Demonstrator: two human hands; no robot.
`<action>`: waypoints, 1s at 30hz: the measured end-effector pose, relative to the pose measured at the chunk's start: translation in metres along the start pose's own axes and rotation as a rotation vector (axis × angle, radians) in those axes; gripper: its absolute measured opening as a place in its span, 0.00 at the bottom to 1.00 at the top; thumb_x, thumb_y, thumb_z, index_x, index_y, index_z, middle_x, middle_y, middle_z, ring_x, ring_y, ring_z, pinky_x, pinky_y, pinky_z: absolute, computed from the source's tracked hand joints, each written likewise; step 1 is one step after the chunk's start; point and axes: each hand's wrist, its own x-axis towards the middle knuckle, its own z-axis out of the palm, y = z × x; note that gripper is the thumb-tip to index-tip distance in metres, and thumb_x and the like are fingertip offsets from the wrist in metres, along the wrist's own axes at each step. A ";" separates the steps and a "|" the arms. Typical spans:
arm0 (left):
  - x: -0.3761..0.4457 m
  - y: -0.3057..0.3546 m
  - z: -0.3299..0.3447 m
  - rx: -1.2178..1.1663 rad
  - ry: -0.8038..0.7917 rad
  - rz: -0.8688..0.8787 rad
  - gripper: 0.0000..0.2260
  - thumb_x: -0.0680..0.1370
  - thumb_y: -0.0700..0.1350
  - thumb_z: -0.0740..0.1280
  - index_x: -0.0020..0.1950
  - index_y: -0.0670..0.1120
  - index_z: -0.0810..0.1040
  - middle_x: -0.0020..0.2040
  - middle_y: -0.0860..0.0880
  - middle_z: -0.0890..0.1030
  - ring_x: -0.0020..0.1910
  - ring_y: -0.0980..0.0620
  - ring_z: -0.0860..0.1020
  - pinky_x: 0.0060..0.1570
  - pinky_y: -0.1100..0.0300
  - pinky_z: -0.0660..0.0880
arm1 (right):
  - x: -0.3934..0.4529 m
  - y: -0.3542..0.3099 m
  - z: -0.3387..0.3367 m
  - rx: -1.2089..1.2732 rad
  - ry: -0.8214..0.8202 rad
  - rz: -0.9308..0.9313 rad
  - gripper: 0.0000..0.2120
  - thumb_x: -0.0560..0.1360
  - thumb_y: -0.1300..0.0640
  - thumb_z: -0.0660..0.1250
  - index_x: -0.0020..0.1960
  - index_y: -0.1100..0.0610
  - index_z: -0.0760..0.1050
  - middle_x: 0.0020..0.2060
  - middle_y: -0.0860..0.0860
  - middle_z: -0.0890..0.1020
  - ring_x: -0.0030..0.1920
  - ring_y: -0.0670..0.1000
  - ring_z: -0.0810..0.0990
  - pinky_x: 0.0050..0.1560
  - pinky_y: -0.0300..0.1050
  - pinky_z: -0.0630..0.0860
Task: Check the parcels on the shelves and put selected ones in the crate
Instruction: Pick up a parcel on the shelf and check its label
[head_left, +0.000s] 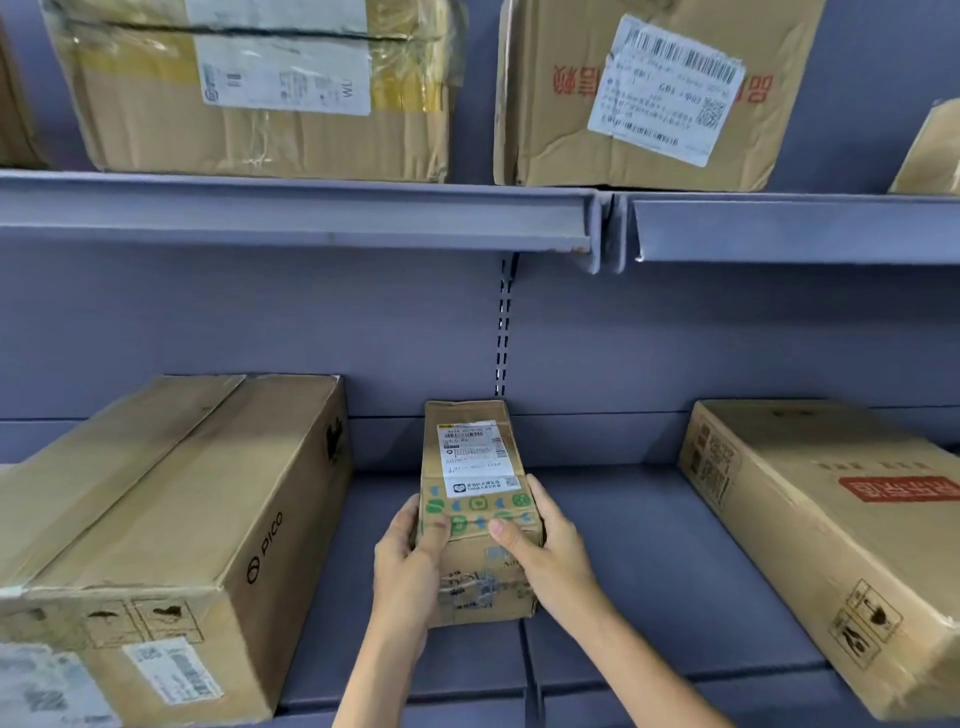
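**Both hands grip a small parcel on the lower shelf**

At the far left of the lower shelf (649, 561) lies a long brown carton marked PICO (171, 530), its near end bearing handling symbols and a white label. Above it, on the upper shelf (291, 208), sits a crumpled taped box (260, 88) with a pale shipping label across its front.

Just right of the PICO carton, in the middle of the lower shelf, is the small parcel (475, 483), a narrow cardboard box with a white barcode label on top and green and blue printed shapes below it. The left hand (410, 561) holds its left side, thumb laid over the top edge and fingers wrapped down the flank. The right hand (545, 545) clasps the opposite side, thumb pressed on the top face and fingers curled behind. I cannot tell whether the parcel rests on the shelf or is slightly raised.

Behind it runs a slotted upright (503, 332) in the grey back panel. Up on the right, a dented box (649, 93) carries a tilted white label and red print. On the lower shelf at the far right, well apart from the parcel, lies another flat carton (831, 530) with a red printed patch. No crate is in view.
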 end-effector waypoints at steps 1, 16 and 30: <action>-0.001 0.000 0.000 0.010 -0.005 0.005 0.09 0.79 0.41 0.62 0.57 0.51 0.76 0.48 0.53 0.82 0.42 0.56 0.82 0.36 0.65 0.77 | 0.000 0.000 0.000 -0.001 -0.002 0.006 0.18 0.73 0.58 0.69 0.59 0.44 0.71 0.49 0.42 0.84 0.50 0.43 0.82 0.48 0.37 0.78; -0.056 0.018 -0.027 0.601 0.026 0.212 0.33 0.68 0.48 0.75 0.71 0.50 0.66 0.66 0.52 0.73 0.67 0.53 0.69 0.64 0.59 0.67 | -0.066 -0.022 -0.069 -0.148 0.038 0.231 0.35 0.71 0.59 0.72 0.73 0.59 0.60 0.71 0.53 0.67 0.69 0.50 0.68 0.65 0.39 0.64; -0.154 0.001 0.132 0.436 -0.127 0.289 0.34 0.66 0.45 0.77 0.69 0.46 0.67 0.60 0.50 0.74 0.60 0.54 0.72 0.60 0.60 0.68 | -0.136 -0.053 -0.239 -0.195 0.051 0.093 0.23 0.72 0.66 0.66 0.63 0.50 0.68 0.62 0.48 0.71 0.66 0.46 0.67 0.63 0.37 0.65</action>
